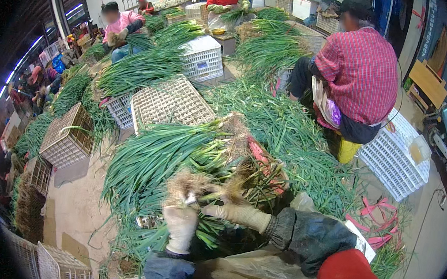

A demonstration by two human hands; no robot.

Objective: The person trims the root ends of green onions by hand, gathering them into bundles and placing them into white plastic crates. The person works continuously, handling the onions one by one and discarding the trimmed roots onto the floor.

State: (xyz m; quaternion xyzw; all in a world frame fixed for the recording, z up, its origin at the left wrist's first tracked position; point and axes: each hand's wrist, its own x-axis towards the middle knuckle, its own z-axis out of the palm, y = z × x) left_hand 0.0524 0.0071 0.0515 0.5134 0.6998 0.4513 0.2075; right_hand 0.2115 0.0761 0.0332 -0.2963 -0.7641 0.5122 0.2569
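Observation:
A gloved hand at the lower middle, my left hand (180, 222), is closed round a bunch of green stalks with brown fibrous roots (187, 184); the green leaves hang below it. My right hand (234, 214), in a pale knit glove with a dark sleeve, reaches in from the right beside the bunch. Its fingers are near some blurred rooted stalks (232, 191); their grip is unclear. Just beyond both hands lies a large heap of long green leafy stalks (153, 157), roots turned to the right, beside a pink-red strip of material (265, 163).
Loose leaves (281, 121) cover the floor ahead. Upturned plastic crates (174, 102) stand beyond the heap and a white crate (395, 156) at the right. A person in a red checked shirt (358, 76) sits at the right; others sit farther back. Pink ribbon (381, 219) lies at the right.

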